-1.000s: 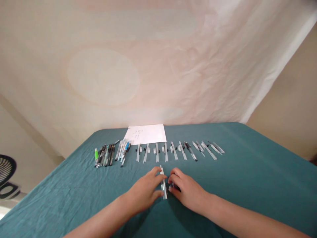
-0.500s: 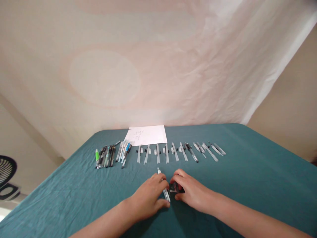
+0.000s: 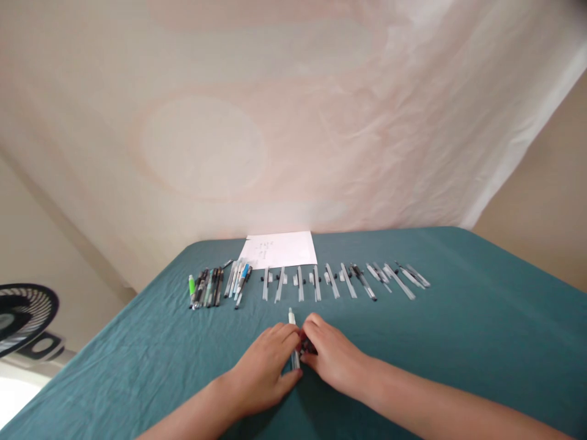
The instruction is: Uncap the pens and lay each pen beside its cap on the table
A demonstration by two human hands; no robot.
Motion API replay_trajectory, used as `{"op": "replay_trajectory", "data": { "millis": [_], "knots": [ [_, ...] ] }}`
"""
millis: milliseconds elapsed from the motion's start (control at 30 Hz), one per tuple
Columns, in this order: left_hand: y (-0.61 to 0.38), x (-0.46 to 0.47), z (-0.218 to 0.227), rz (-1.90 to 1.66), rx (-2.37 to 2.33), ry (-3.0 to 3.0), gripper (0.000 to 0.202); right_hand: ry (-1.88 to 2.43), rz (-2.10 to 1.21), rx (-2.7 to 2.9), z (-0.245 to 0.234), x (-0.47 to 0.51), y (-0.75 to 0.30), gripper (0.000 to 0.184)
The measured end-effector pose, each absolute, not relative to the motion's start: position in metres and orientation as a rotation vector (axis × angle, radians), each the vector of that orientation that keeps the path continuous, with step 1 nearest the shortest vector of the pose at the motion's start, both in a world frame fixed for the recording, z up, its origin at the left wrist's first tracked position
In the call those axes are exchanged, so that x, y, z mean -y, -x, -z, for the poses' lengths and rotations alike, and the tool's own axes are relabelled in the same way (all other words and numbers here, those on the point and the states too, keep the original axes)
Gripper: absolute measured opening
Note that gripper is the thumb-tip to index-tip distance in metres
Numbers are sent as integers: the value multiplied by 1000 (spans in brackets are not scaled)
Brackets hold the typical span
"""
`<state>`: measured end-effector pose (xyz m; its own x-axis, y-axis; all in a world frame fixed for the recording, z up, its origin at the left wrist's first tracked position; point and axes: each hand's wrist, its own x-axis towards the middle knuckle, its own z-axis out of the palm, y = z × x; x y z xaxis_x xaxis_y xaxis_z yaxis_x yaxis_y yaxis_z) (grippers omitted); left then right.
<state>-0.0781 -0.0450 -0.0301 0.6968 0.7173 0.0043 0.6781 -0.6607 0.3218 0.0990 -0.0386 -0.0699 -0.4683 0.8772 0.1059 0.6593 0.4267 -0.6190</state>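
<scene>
my left grip (image 3: 268, 366) was closed round a pale pen (image 3: 291, 318) at the middle of the teal surface (image 3: 458, 342), tip pointing away; my right grip (image 3: 332, 357) pinched a small dark piece (image 3: 308, 348) right against it.

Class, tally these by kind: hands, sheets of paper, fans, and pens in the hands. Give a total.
Hands: 2, left hand and right hand
sheet of paper: 1
fan: 1
pen in the hands: 1
Total: 5
</scene>
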Motion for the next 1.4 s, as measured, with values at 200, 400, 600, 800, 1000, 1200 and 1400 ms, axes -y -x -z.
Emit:
{"op": "replay_trajectory", "data": {
  "millis": [200, 400, 600, 800, 1000, 1200, 1400],
  "knots": [
    [113, 34, 23, -180, -1087, -2541, 24, 1277, -683, 2282, 69, 22, -62, 21],
    [141, 32, 19, -189, -1107, -2472, 20, 1266, -680, 2290, 69, 15, -32, 24],
    [155, 34, 16, -200, -1082, -2449, 16, 1217, -725, 2303, 73, 17, -24, 25],
    [165, 25, 17, -204, -1051, -2476, 15, 1177, -743, 2245, 77, 13, -12, 33],
    [171, 25, 15, -233, -1039, -2457, 16, 1142, -776, 2215, 75, 12, -7, 37],
    [168, 4, 11, -388, -1317, -2407, 12, 1152, -750, 2191, 56, 17, -47, 26],
    [143, -59, 29, -361, -1760, -2442, 13, 1235, -652, 2181, 65, 22, -101, 12]
  ]
}}
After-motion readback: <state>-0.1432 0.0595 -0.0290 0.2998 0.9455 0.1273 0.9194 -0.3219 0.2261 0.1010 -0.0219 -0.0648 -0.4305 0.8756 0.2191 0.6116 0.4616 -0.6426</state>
